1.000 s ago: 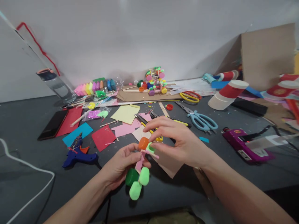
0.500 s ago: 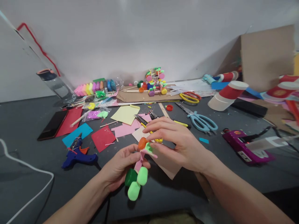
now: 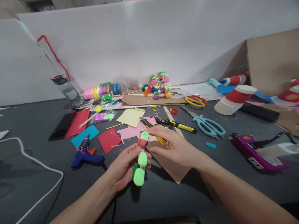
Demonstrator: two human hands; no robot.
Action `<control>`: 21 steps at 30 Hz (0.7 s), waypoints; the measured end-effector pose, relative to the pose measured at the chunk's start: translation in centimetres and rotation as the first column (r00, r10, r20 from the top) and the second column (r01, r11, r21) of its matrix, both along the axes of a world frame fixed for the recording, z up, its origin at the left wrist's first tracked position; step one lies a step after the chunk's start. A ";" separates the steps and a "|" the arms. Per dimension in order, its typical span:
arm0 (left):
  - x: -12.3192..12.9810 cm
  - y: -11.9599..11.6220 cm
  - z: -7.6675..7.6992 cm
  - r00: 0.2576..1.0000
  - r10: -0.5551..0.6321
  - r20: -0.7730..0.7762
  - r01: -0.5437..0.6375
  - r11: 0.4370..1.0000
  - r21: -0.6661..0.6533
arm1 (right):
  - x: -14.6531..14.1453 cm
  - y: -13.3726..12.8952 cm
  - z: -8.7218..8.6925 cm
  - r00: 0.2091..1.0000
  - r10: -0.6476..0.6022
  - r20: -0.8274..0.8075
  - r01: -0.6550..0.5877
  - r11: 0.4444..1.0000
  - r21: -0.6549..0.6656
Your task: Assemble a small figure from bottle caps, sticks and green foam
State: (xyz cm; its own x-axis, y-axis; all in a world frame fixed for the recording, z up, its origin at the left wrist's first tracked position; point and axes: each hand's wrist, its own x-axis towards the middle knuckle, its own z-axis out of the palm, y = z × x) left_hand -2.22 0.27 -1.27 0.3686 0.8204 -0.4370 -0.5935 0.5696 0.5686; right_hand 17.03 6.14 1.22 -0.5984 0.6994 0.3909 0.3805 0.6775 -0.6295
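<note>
Left hand holds a small toy by its pink strip, up over the table, maybe so the puffy green lumps don't get squashed. Its thumb is on the near side and some fingers peek out behind. Right hand has nothing in it that shows; its thumb and fingers bend apart near the toy's top, but I can't tell if one touches. Beyond lies pink paper.

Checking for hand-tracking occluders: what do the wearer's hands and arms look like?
The left hand and right hand are ungloved, with no rings visible. The left forearm and right forearm show no sleeves, watch, bracelet or markings.
</note>
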 end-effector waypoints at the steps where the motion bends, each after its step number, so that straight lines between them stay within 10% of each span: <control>1: 0.0 0.0 0.0 1.000 0.004 0.001 -0.004 1.000 0.007 | -0.1 0.0 -0.3 1.000 0.001 0.009 -0.001 1.000 0.006; 10: -0.1 0.3 -1.2 0.990 -0.111 -0.085 0.116 0.991 0.063 | -0.3 0.8 -1.3 0.992 0.076 0.102 -0.080 0.996 0.036; 21: -1.4 0.7 -0.5 0.836 -0.074 -0.544 0.228 0.948 0.221 | -0.1 1.4 -1.9 0.960 0.139 0.243 -0.166 0.982 0.091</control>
State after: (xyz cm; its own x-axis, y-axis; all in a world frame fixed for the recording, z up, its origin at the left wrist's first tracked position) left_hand -3.58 0.94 -1.72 0.2769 0.8856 -0.3729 -0.0826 0.4086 0.9090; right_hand 16.88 7.54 -0.66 -0.7787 0.5534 0.2956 0.3955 0.7987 -0.4534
